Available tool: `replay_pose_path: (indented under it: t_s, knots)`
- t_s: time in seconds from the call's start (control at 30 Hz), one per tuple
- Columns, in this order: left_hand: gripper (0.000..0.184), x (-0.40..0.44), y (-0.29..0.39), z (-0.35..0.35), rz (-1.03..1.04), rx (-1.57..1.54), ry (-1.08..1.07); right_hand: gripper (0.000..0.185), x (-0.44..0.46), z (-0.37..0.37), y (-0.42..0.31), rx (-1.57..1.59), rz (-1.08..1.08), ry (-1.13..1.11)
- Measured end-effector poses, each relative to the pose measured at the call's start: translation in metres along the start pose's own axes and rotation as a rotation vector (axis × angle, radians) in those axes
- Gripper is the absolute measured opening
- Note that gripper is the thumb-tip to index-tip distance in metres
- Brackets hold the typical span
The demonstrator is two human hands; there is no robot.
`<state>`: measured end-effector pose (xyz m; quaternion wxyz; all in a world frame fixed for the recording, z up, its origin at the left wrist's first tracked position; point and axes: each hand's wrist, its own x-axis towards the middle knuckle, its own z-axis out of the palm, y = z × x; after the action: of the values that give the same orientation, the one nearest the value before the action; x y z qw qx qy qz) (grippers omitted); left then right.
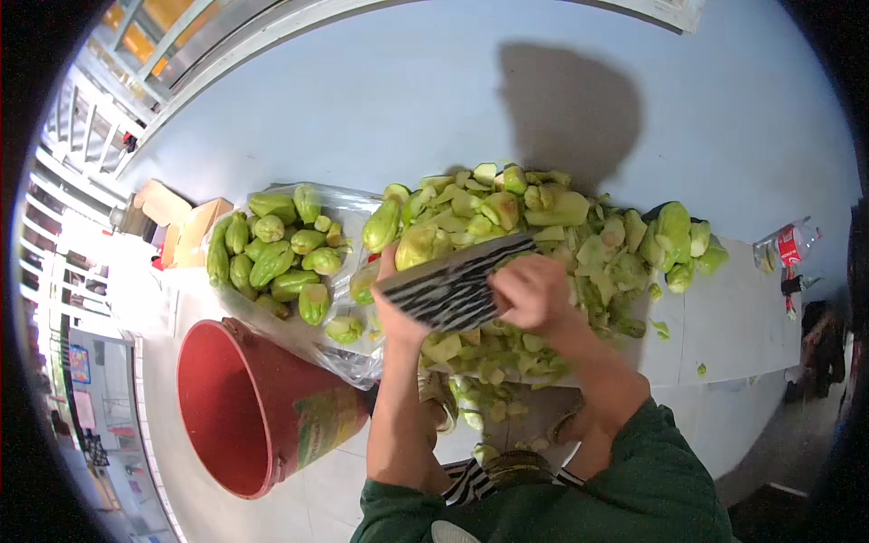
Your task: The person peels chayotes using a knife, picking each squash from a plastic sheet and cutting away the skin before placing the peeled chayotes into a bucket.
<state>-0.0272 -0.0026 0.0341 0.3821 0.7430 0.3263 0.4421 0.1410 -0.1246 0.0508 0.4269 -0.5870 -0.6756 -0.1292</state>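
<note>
My right hand is closed around the handle end of a cleaver, whose wide blade carries black and white streaks. The blade slants down to the left, across the front of my left hand. A pale green chayote shows above the blade, against my left hand's thumb side. Most of the left fingers are hidden by the blade, though they appear bent around the chayote. Cut chayote pieces and peelings are heaped behind and below both hands.
Whole chayotes lie on a clear plastic bag at left. More chayotes sit right of the heap. A red bucket lies tilted at lower left. A cardboard box and a plastic bottle stand near the wall.
</note>
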Motion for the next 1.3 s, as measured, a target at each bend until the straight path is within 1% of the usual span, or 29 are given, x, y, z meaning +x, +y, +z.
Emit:
replay_pose_path:
  t_s: [0.03,0.1,0.17,0.2,0.33,0.37,0.4,0.43,0.5,0.53,0.57,0.6,0.63,0.67,0.7,0.73,0.77,0.83,0.87,0.9,0.97,1.0,1.03,1.1,1.13,1.17,1.23,1.27,1.3]
  knots:
    - [0.053,0.000,0.000,0.001,-0.023,0.051,0.001,0.015,0.004,0.001,-0.006,0.015,-0.084,0.046]
    - [0.056,0.001,-0.001,0.003,-0.068,0.152,0.000,0.015,0.007,0.003,-0.016,0.007,-0.072,0.042]
    - [0.058,0.000,0.004,0.005,-0.029,0.279,0.049,0.015,0.007,0.006,-0.018,0.002,-0.063,0.039]
    - [0.060,0.002,0.001,0.006,-0.060,0.224,0.037,0.016,0.007,0.007,-0.018,-0.006,-0.064,0.046]
    - [0.060,-0.001,-0.001,0.007,-0.051,0.252,0.036,0.018,0.006,0.008,-0.019,-0.017,-0.056,0.038]
    - [0.062,0.000,-0.008,0.008,-0.089,0.143,0.016,0.018,0.004,0.009,-0.015,-0.018,-0.054,0.038]
    - [0.064,-0.001,-0.012,0.009,-0.127,0.034,-0.007,0.019,-0.003,0.013,-0.006,-0.060,0.007,-0.038]
    - [0.066,-0.005,0.006,0.006,-0.054,-0.033,-0.012,0.021,-0.011,0.016,0.005,-0.101,0.069,-0.115]
    - [0.057,0.006,0.041,0.001,-0.120,0.210,-0.034,0.016,-0.029,0.026,0.047,-0.170,0.389,-0.173]
    - [0.051,0.007,0.048,-0.001,-0.125,0.175,-0.039,0.016,-0.030,0.018,0.055,-0.174,0.387,-0.161]
    - [0.051,0.008,0.044,-0.001,-0.116,0.173,-0.039,0.016,-0.031,0.011,0.062,-0.244,0.511,-0.202]
    - [0.052,0.008,0.038,0.000,-0.075,0.117,-0.036,0.017,-0.028,0.006,0.063,-0.314,0.635,-0.248]
    - [0.053,0.007,0.035,0.000,-0.041,0.059,-0.027,0.017,-0.025,0.003,0.061,-0.317,0.629,-0.253]
    - [0.053,0.004,0.032,0.000,-0.048,0.056,-0.018,0.019,-0.022,-0.002,0.057,-0.289,0.636,-0.208]
    - [0.052,0.006,0.040,-0.002,-0.236,-0.168,-0.081,0.022,-0.019,-0.004,0.054,-0.257,0.646,-0.157]
    - [0.050,0.009,0.045,-0.003,-0.417,-0.390,-0.146,0.022,-0.019,-0.003,0.055,-0.253,0.642,-0.155]
    - [0.050,0.009,0.045,-0.005,-0.413,-0.386,-0.143,0.022,-0.020,-0.001,0.057,-0.202,0.670,-0.113]
    - [0.045,0.005,0.040,-0.008,-0.709,-0.841,-0.111,0.023,-0.019,-0.001,0.059,-0.147,0.697,-0.071]
    - [0.052,0.005,0.021,-0.020,-0.729,-0.803,-0.336,0.022,-0.017,-0.002,0.059,-0.134,0.728,-0.076]
    - [0.052,0.006,0.018,-0.020,-0.733,-0.801,-0.334,0.022,-0.015,-0.004,0.058,-0.122,0.760,-0.082]
    - [0.062,0.011,0.013,-0.017,-0.756,-1.042,-0.246,0.023,-0.013,-0.005,0.057,-0.110,0.770,-0.077]
    - [0.065,0.013,0.033,-0.007,-0.732,-1.094,0.067,0.023,-0.012,-0.006,0.058,-0.099,0.776,-0.075]
    - [0.065,0.012,0.032,-0.008,-0.735,-1.092,0.074,0.023,-0.013,-0.007,0.056,-0.095,0.775,-0.082]
    - [0.064,0.013,0.030,-0.014,-0.855,-1.137,0.021,0.024,-0.011,-0.008,0.053,-0.032,0.749,-0.038]
    - [0.057,0.009,0.013,-0.017,-0.929,-1.238,-0.083,0.024,-0.010,-0.008,0.052,-0.029,0.738,-0.037]
    - [0.049,0.009,-0.005,-0.014,-1.038,-1.152,-0.067,0.024,-0.011,-0.007,0.050,-0.030,0.703,-0.050]
    - [0.048,0.004,-0.003,-0.013,-0.941,-1.250,-0.156,0.025,-0.013,-0.003,0.048,-0.023,0.668,-0.070]
    - [0.048,0.002,-0.001,-0.014,-0.949,-1.243,-0.158,0.024,-0.014,0.000,0.046,-0.006,0.601,-0.050]
    - [0.052,0.003,0.011,-0.014,-0.844,-1.189,-0.144,0.024,-0.015,0.001,0.045,0.002,0.539,-0.026]
